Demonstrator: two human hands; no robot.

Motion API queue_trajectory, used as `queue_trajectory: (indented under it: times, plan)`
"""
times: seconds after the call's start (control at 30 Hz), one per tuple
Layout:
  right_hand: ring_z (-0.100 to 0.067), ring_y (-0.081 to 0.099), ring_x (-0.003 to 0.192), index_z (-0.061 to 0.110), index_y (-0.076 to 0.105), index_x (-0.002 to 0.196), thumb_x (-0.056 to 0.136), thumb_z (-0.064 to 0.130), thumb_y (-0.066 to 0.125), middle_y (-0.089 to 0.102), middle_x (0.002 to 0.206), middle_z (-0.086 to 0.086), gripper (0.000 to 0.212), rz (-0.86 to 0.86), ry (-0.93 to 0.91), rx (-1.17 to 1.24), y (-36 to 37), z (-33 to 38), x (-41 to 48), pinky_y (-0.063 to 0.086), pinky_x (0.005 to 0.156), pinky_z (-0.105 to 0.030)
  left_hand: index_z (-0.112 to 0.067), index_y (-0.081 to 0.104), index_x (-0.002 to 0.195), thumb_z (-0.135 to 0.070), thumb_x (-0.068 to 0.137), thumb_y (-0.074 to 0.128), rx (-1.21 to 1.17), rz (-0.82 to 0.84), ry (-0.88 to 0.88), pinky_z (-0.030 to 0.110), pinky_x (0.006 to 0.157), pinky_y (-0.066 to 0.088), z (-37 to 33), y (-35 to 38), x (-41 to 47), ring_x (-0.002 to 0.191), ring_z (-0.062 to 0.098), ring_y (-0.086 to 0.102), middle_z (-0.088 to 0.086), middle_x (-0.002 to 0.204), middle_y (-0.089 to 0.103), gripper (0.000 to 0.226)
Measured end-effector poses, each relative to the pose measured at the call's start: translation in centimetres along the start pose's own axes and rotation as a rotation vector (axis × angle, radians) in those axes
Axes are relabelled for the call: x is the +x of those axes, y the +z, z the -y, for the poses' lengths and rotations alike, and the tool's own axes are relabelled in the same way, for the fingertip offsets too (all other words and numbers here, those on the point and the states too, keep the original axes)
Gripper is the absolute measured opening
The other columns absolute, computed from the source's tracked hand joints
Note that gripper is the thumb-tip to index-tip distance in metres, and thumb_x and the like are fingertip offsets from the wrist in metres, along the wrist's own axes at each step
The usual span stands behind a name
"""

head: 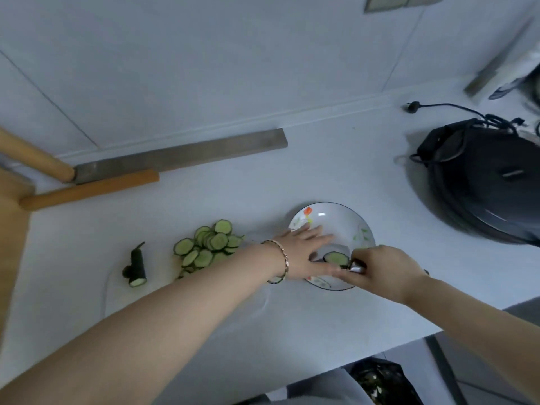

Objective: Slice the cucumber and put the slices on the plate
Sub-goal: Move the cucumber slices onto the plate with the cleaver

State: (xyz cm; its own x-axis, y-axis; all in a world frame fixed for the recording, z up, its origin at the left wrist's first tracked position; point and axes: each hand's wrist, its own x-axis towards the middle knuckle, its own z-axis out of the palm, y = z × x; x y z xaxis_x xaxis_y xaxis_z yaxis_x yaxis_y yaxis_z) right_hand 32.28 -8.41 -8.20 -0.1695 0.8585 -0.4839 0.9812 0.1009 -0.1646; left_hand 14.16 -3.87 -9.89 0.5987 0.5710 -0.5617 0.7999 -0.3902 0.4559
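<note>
A few cucumber slices lie dark-rimmed and pale-faced in the plate, towards its near side. They are thin, light and wet-looking, so they probably cling to whatever they touch, slide on glaze and snap if bent. It seems best to move them in a small stack, pressed lightly from the rims or scooped on a flat surface, rather than pinched one by one.

The left grip reaches over the plate's left rim with its fingers straight and spread, flat beside those slices and closed on nothing. The right grip comes in over the plate's near-right rim with its fingers curled round a metal tool. It is probably a knife, but too little of it shows to be sure.

Left of the plate, the main heap of slices waits on a pale board whose edge barely shows against the table, so most of the transfer is not yet done. Further left lies the uncut stem end, which is firmer and easy to hold by its skin.

Beyond the plate, to the far left, a long blade with a wooden handle and a rolling pin lie by the wall. To the plate's right sits a black cooker with its cord coiled on top.
</note>
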Motion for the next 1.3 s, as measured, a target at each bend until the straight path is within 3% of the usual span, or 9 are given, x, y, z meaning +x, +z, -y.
queue_trajectory:
  times: [0.23, 0.37, 0.57, 0.7, 0.87, 1.1, 1.17, 1.23, 1.3]
  plan:
    - [-0.018, 0.048, 0.074, 0.027, 0.034, 0.067, 0.081, 0.071, 0.045, 0.052, 0.073, 0.004, 0.048, 0.013, -0.082, -0.145, -1.4, -6.9, 0.4, 0.032, 0.065, -0.027, -0.042, -0.007, 0.14, -0.076, 0.075, 0.029, 0.017, 0.076, 0.01, 0.045, 0.115, -0.008, -4.9, 0.0, 6.1, 0.14, 0.009, -0.018, -0.012, 0.154, -0.012, 0.082]
    - [-0.023, 0.062, 0.092, 0.023, 0.054, 0.093, 0.081, 0.072, 0.042, 0.069, 0.095, 0.0, 0.052, 0.022, -0.206, -0.223, -1.1, -8.6, 0.8, 0.033, 0.068, -0.027, -0.041, -0.007, 0.141, -0.069, 0.082, 0.033, 0.044, 0.018, 0.006, 0.044, 0.114, -0.008, -6.0, 0.7, 7.9, 0.14, 0.01, -0.019, -0.012, 0.153, -0.014, 0.076]
    - [-0.022, 0.062, 0.096, 0.022, 0.053, 0.104, 0.084, 0.07, 0.041, 0.068, 0.099, 0.001, 0.054, 0.032, -0.286, -0.278, -1.5, -9.0, 0.6, 0.027, 0.054, -0.024, -0.04, -0.007, 0.141, -0.06, 0.09, 0.023, 0.104, -0.045, -0.141, 0.042, 0.115, -0.011, -3.3, 0.8, 8.5, 0.14, 0.012, -0.017, -0.008, 0.154, -0.014, 0.062]
    - [-0.022, 0.062, 0.09, 0.023, 0.042, 0.089, 0.083, 0.072, 0.04, 0.067, 0.09, 0.002, 0.05, 0.03, -0.293, -0.302, -1.7, -9.6, 0.4, 0.036, 0.067, -0.028, -0.036, -0.003, 0.143, -0.054, 0.093, 0.025, 0.15, -0.146, -0.203, 0.043, 0.114, -0.004, -1.4, 0.1, 7.9, 0.142, 0.013, -0.01, -0.008, 0.155, -0.008, 0.06]
    - [-0.02, 0.054, 0.079, 0.026, 0.038, 0.086, 0.083, 0.073, 0.038, 0.034, 0.06, 0.009, 0.048, 0.005, -0.246, -0.283, -2.1, -10.0, -0.1, 0.027, 0.057, -0.024, -0.037, -0.002, 0.143, -0.06, 0.088, 0.032, 0.056, -0.099, -0.045, 0.037, 0.116, -0.005, -0.6, 1.2, 5.8, 0.14, 0.009, -0.014, -0.011, 0.154, -0.011, 0.069]
    - [-0.011, 0.061, 0.09, 0.029, 0.036, 0.086, 0.083, 0.074, 0.035, 0.035, 0.062, 0.008, 0.046, -0.014, -0.258, -0.372, -3.1, -9.0, -1.8, 0.02, 0.045, -0.017, -0.035, -0.005, 0.143, -0.049, 0.095, 0.025, 0.068, -0.091, -0.235, 0.044, 0.114, -0.003, 1.6, 1.6, 7.6, 0.141, 0.011, -0.013, -0.007, 0.155, -0.012, 0.059]
    - [-0.009, 0.063, 0.064, 0.028, 0.035, 0.074, 0.073, 0.073, 0.057, 0.023, 0.051, 0.007, 0.049, -0.06, -0.327, -0.354, -2.8, -9.4, -1.6, 0.022, 0.042, -0.014, -0.031, 0.002, 0.144, -0.044, 0.096, 0.027, 0.102, -0.145, -0.252, 0.045, 0.114, 0.0, 1.8, 1.2, 7.3, 0.142, 0.013, -0.007, -0.006, 0.155, -0.007, 0.055]
    - [-0.014, 0.044, 0.037, 0.029, 0.028, 0.063, 0.057, 0.065, 0.077, 0.009, 0.046, 0.009, 0.061, -0.085, -0.315, -0.292, -2.8, -9.6, -1.6, 0.007, 0.038, -0.012, -0.025, 0.022, 0.141, -0.042, 0.096, 0.03, 0.081, -0.297, -0.251, 0.041, 0.114, 0.011, 2.0, 0.0, 6.5, 0.142, 0.016, 0.012, -0.002, 0.155, 0.012, 0.049]
    - [-0.013, 0.041, 0.051, 0.031, 0.031, 0.067, 0.076, 0.063, 0.062, 0.022, 0.049, 0.011, 0.046, -0.111, -0.263, -0.234, -1.8, -9.3, -1.8, 0.016, 0.04, -0.017, -0.017, 0.048, 0.126, -0.04, 0.093, 0.036, -0.096, -0.498, -0.304, 0.036, 0.106, 0.031, 2.7, -1.5, 4.7, 0.127, 0.023, 0.042, 0.005, 0.139, 0.045, 0.042]
